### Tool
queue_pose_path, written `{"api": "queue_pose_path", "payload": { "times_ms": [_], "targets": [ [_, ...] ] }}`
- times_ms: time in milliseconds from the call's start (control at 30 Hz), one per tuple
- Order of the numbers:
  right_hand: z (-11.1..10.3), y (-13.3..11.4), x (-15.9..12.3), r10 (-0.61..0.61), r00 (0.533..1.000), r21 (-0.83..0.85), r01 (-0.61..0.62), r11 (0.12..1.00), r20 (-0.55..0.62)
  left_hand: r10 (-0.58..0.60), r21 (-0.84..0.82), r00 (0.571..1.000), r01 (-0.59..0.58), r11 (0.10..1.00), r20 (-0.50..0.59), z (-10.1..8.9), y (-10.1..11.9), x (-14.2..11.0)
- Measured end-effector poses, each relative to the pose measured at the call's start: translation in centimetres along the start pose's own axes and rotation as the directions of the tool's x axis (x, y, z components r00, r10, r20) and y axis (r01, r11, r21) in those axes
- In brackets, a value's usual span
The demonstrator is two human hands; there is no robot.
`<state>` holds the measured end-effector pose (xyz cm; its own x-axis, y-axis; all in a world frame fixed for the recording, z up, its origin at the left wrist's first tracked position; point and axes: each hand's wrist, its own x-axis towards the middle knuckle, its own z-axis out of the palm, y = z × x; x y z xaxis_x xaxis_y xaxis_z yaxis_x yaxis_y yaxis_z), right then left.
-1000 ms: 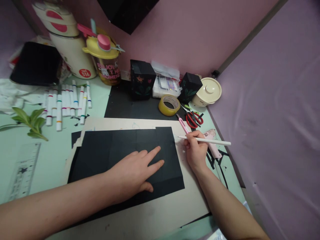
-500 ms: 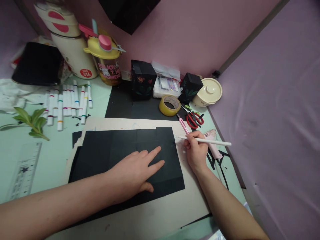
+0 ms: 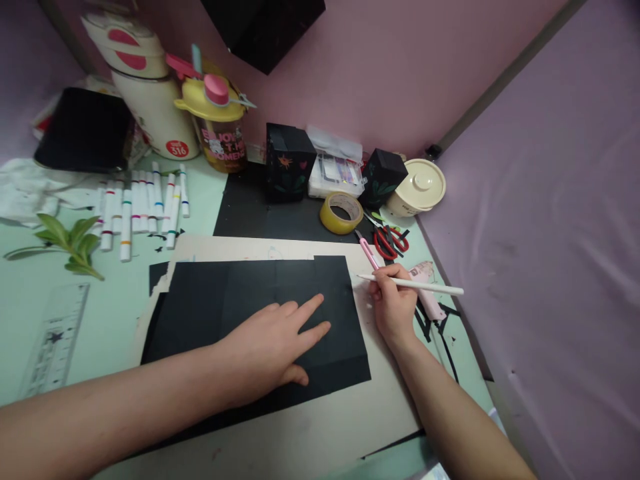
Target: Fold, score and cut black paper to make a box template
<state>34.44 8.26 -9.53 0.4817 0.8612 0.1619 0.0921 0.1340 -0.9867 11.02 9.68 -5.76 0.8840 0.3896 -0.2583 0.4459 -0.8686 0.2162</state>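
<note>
Black card paper [image 3: 210, 300] lies on a pale board [image 3: 310, 427] in the middle of the table. My left hand [image 3: 275, 340] rests flat on that paper with its fingers spread and nothing in them. Just past the paper's right edge, my right hand [image 3: 393, 303] pinches a slim white pen [image 3: 430, 287] whose thin tip points left, close to the paper's upper right side. Beyond this hand lies a pink craft knife [image 3: 367, 250]. A pale pink glue gun [image 3: 429, 297] sits to its right, partly behind the pen.
Yellow tape [image 3: 341, 213], red-handled scissors [image 3: 390, 241], two black boxes [image 3: 289, 163] and a lidded cream pot [image 3: 419, 187] stand along the back. At left are several white markers [image 3: 126, 227], a leafy sprig [image 3: 75, 247], a clear ruler [image 3: 57, 340], a flask [image 3: 150, 107] and a yellow-lidded cup [image 3: 220, 127].
The whole view has shifted slightly, so things sit a little further right and down. Both hands keep their places, the left on the paper and the right gripping the pen.
</note>
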Motion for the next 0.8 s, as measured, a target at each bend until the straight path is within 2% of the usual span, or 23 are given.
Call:
{"api": "queue_pose_path", "payload": {
  "times_ms": [267,633,800],
  "targets": [
    [0.36,-0.29,0.0,-0.011,1.0,0.039,0.012,0.999,-0.012,0.001,0.006,1.0,-0.001,1.0,0.014,-0.28,0.01,0.02],
    [0.39,-0.39,-0.07,-0.02,0.999,0.096,0.017,0.995,0.03,-0.004,0.0,1.0,0.004,1.0,0.016,-0.22,0.06,-0.04],
    [0.4,-0.22,-0.38,-0.05,0.998,0.035,0.048,0.998,0.043,-0.006,-0.015,1.0,0.006,1.0,-0.011,-0.14,0.01,0.01]
  ]
}}
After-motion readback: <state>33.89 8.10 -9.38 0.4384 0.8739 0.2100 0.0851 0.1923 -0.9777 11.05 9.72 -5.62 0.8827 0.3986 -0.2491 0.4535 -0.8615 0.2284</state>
